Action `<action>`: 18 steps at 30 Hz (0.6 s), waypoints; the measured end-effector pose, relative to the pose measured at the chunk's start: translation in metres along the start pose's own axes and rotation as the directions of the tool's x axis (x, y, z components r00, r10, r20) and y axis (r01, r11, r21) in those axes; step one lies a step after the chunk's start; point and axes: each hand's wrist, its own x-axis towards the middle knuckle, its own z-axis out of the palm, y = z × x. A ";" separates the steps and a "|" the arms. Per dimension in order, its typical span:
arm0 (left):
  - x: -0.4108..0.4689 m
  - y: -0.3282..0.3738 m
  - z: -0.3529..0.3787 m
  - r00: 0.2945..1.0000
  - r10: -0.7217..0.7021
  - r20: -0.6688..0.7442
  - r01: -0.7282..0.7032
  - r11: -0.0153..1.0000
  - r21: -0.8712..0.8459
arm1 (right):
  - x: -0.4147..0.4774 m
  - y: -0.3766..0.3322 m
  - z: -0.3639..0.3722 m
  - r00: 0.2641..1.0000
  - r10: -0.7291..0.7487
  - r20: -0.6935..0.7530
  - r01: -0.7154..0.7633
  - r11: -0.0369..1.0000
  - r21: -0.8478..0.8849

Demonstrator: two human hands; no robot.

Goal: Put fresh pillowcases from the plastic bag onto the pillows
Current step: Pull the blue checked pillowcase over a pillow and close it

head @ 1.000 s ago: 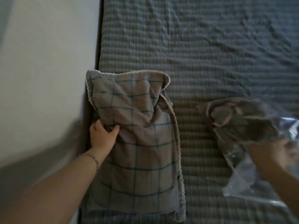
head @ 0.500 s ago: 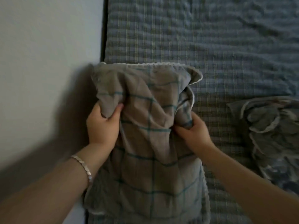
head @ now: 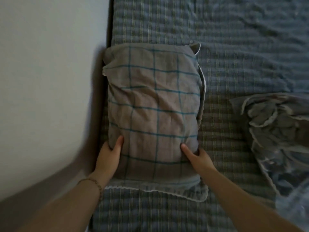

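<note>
Two hands now on pillow (head: 153,106): L hand (head: 108,158), R hand (head: 199,158) both clamp near-end sides. R quit plastic bag (head: 287,166); cases (head: 274,118) inside, pillow prep first.

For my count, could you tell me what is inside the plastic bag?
Bunched grey fabric with pale trim shows inside the plastic bag; how many pieces there are is hidden by its folds.

Arms outstretched, left hand (head: 108,159) and right hand (head: 199,159) clasp the pillow (head: 153,104), thumbs on top.

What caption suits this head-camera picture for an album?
Left hand and right hand hold the checked pillow at its near end on the bed; plastic bag alongside.
</note>
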 end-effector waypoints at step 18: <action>-0.079 -0.048 -0.041 0.991 0.045 0.127 -0.133 0.476 0.869 | -0.059 0.051 0.013 0.995 0.014 0.097 0.038 0.855 -0.518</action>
